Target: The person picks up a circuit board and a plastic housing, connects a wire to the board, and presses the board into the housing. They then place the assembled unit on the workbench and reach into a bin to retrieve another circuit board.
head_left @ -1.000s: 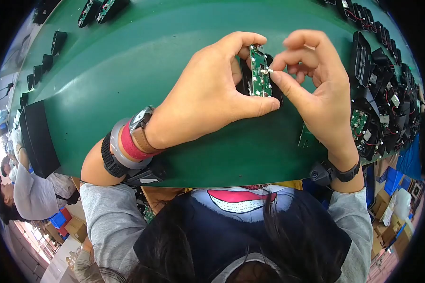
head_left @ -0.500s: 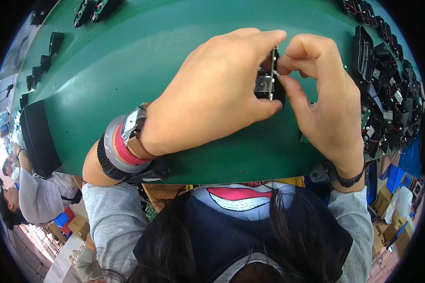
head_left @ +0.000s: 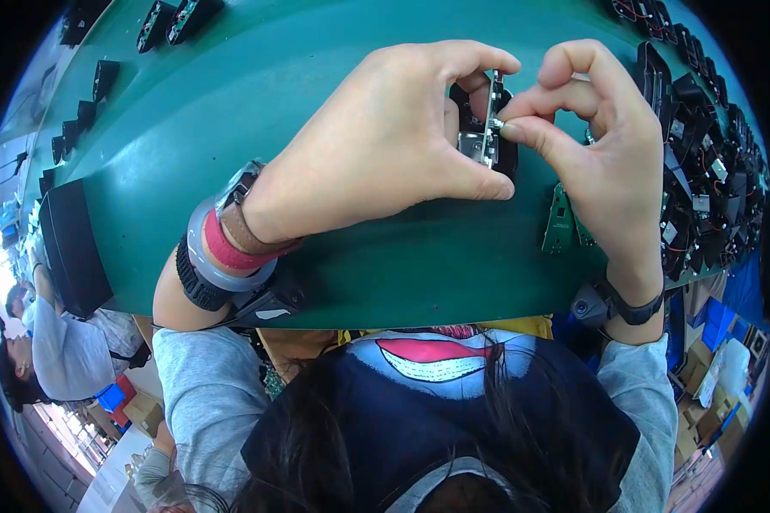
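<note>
Black plastic casings [head_left: 701, 184] lie in a dense heap along the right side, where we see short red wires and small pale parts among them. More casings of this kind stand in a row [head_left: 659, 32] toward the far right corner. Close to the heap, loose green boards [head_left: 559, 224] lie flat, partly covered by the right hand [head_left: 607, 150]. At the far left we note two open casings [head_left: 192, 19] with green boards inside, a line of small black pieces [head_left: 85, 114] along the edge, and a large black box [head_left: 73, 248] nearer the body.

We see a smooth green surface [head_left: 308, 103], its edges bent by the lens. Beyond it, at left, another person [head_left: 81, 355] in a grey top sits near cardboard boxes [head_left: 143, 410]; at right are blue bins [head_left: 717, 321].

Centrally, above the surface, we find the circuit board [head_left: 494, 104] turned nearly edge-on, so that it appears as a thin upright strip with pale components. A shiny metal part [head_left: 470, 145] sits on its left side, and a black part [head_left: 510, 159] shows behind it. The left hand [head_left: 385, 137] has its fingers partly spread, thumb and forefinger spanning the board and gripping it. The right hand's fingers close to a pinch, thumb and forefinger tips on a white connector [head_left: 497, 125] against the board's right face.
</note>
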Tool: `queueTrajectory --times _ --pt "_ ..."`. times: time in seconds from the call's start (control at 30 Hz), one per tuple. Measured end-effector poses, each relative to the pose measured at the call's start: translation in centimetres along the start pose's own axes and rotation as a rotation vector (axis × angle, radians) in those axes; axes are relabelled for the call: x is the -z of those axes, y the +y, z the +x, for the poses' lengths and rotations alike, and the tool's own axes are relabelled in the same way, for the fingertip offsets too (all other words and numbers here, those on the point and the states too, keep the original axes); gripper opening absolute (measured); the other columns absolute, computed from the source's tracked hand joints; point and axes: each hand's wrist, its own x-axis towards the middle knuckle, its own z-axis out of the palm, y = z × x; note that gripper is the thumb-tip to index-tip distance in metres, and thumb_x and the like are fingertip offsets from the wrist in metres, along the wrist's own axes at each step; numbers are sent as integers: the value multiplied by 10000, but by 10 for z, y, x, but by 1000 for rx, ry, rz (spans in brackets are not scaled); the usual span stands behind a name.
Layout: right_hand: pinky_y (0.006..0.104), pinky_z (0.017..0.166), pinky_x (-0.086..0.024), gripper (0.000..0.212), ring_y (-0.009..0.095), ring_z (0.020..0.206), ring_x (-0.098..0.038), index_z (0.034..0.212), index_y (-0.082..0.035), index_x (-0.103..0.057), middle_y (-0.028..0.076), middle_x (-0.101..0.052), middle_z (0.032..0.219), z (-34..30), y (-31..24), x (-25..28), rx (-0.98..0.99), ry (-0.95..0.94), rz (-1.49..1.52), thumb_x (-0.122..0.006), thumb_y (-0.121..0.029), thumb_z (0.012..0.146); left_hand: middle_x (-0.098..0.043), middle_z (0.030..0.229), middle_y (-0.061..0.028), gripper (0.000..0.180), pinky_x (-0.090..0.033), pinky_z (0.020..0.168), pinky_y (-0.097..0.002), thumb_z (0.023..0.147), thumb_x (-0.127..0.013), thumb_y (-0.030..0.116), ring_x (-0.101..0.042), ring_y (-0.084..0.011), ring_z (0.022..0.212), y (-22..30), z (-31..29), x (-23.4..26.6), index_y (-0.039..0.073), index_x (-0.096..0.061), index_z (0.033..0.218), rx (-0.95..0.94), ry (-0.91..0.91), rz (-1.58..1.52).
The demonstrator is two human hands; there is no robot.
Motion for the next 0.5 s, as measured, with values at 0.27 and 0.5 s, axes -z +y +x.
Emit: queueTrajectory --times 0.27,0.5 --pt "215 769 -505 268 102 841 -656 1016 -8 -530 73 -701 874 0 3 -11 187 66 -202 -658 75 796 -563 923 -9 676 -325 487 -167 687 -855 85 -428 17 550 -7 0 -3 -26 -523 1265 111 40 -39" --pt "235 814 -525 375 140 871 -667 1162 9 -535 119 -701 939 3 5 -5 -114 -16 212 -666 53 814 -584 974 -34 697 -387 546 -145 694 -855 82 -540 0 647 -16 -1 -1 -55 -500 1277 89 48 -141"
